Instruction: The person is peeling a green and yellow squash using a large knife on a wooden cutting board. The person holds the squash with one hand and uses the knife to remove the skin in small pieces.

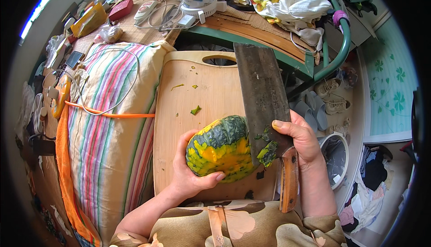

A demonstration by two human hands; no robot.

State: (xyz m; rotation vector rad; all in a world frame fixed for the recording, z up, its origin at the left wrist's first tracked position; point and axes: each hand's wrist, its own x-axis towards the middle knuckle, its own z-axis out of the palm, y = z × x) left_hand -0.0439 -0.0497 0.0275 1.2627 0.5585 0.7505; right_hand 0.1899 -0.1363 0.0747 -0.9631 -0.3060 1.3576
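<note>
My left hand (193,171) grips a green and yellow squash (219,147) from its left side, thumb below it. Patches of the dark rind are gone and yellow flesh shows. My right hand (299,139) holds a cleaver (262,88) by the base of its dark blade, thumb on the face. Its wooden handle (289,179) points towards my body. The blade covers the right side of the squash. A piece of rind (267,153) clings to the blade near the handle. Beneath lies a wooden cutting board (198,88) with several rind scraps (195,110).
A striped cushion (107,112) adjoins the board's left side, with an orange cable (118,115) across it. Beyond is a cluttered table with a green metal frame (245,40). A lined waste bin (335,159), slippers (309,110) and shoes (333,97) stand at right.
</note>
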